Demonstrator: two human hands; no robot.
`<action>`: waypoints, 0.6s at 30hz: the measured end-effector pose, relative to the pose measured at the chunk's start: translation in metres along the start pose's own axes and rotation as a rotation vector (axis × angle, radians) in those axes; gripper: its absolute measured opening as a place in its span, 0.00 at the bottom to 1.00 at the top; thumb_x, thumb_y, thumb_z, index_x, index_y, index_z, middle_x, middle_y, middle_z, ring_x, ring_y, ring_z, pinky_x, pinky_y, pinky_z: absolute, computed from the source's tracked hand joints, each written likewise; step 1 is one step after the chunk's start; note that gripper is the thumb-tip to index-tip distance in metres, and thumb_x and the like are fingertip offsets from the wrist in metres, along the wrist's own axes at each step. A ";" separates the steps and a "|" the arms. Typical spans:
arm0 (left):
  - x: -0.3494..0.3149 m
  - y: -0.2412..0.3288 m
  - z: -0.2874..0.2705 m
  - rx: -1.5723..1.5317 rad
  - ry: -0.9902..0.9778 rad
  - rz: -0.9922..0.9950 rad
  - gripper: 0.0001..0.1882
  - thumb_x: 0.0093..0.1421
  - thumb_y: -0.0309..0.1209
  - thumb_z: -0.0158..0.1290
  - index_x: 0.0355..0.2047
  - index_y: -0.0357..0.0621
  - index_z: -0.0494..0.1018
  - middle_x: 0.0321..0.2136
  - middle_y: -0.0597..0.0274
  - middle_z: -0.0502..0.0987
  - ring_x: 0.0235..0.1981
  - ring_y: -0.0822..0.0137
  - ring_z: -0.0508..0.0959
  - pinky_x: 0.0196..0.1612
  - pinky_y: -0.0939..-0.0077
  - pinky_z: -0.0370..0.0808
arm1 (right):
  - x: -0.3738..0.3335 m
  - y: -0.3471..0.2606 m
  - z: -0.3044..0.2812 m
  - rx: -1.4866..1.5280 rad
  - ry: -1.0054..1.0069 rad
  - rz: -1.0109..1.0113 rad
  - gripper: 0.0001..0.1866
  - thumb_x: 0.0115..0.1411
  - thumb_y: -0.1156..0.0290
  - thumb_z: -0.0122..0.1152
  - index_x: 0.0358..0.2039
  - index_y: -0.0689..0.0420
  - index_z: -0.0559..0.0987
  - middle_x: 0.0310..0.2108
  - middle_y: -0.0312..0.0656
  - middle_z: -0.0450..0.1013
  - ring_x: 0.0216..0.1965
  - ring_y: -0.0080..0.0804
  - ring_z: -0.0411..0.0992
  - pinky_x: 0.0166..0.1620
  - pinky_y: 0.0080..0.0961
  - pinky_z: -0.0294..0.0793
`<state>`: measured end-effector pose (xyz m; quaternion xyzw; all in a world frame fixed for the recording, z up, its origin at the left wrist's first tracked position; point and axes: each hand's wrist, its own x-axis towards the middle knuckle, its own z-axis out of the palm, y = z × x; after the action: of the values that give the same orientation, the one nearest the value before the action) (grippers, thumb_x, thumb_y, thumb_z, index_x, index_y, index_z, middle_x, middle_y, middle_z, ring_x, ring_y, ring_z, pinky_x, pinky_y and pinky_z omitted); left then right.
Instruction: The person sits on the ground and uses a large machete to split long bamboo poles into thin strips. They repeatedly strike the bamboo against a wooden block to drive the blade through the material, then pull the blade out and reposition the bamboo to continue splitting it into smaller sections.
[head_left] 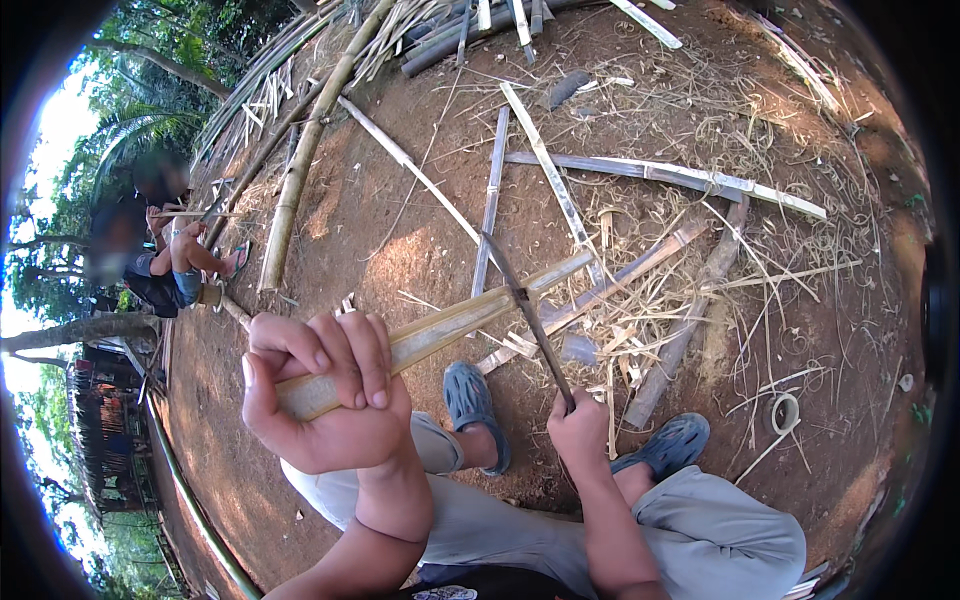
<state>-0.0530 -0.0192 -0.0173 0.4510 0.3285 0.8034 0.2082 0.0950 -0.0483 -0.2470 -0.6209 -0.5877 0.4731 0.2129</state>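
Note:
My left hand (322, 390) is closed around the near end of a split bamboo piece (450, 325), pale on its inner face, which slants up and away to the right. In my right hand (582, 428) is the handle end of a long dark knife (540, 335). Its narrow blade crosses the bamboo near the far end and seems to touch it there. The knife's handle is mostly hidden by my fingers.
Bamboo shavings (650, 335) and split bamboo strips (545, 160) litter the dirt ahead. A bamboo ring (784, 413) lies at the right. Long bamboo poles (300, 190) stretch along the left. My clogs (470, 400) stand below the work. Another person (165, 255) sits at far left.

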 end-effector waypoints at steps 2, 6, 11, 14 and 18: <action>0.008 -0.009 -0.009 -0.049 0.034 -0.018 0.20 0.69 0.43 0.31 0.25 0.44 0.60 0.07 0.69 0.58 0.06 0.76 0.56 0.12 0.84 0.53 | -0.005 -0.011 -0.005 -0.081 0.022 -0.004 0.13 0.59 0.65 0.59 0.26 0.62 0.79 0.17 0.53 0.74 0.22 0.55 0.75 0.29 0.47 0.74; 0.002 -0.007 -0.016 -0.051 0.065 -0.047 0.21 0.70 0.44 0.32 0.25 0.43 0.60 0.08 0.70 0.57 0.07 0.78 0.53 0.11 0.85 0.52 | -0.039 -0.028 0.000 -0.010 0.079 -0.228 0.11 0.58 0.66 0.60 0.25 0.61 0.79 0.16 0.53 0.73 0.22 0.55 0.75 0.29 0.47 0.74; 0.009 0.008 -0.020 -0.111 0.102 0.026 0.19 0.70 0.40 0.36 0.24 0.42 0.61 0.10 0.72 0.56 0.09 0.79 0.54 0.13 0.81 0.53 | -0.020 0.005 0.020 0.084 0.030 -0.178 0.08 0.59 0.70 0.59 0.34 0.63 0.79 0.20 0.50 0.74 0.21 0.48 0.74 0.26 0.38 0.71; 0.003 0.021 -0.016 0.017 0.013 -0.001 0.19 0.69 0.41 0.36 0.24 0.42 0.61 0.09 0.69 0.58 0.09 0.77 0.56 0.14 0.81 0.55 | -0.042 -0.051 -0.005 -0.062 -0.007 -0.043 0.21 0.61 0.55 0.58 0.36 0.65 0.81 0.26 0.60 0.77 0.32 0.59 0.77 0.36 0.47 0.75; -0.001 0.020 -0.003 0.004 -0.030 0.039 0.20 0.69 0.41 0.38 0.24 0.41 0.62 0.11 0.69 0.59 0.10 0.79 0.55 0.14 0.82 0.54 | -0.025 -0.041 0.011 0.018 0.228 -0.281 0.16 0.60 0.65 0.59 0.43 0.64 0.76 0.28 0.54 0.75 0.28 0.49 0.74 0.33 0.40 0.73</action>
<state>-0.0562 -0.0345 -0.0049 0.4696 0.3180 0.7998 0.1965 0.0673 -0.0660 -0.2099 -0.5803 -0.6365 0.3705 0.3476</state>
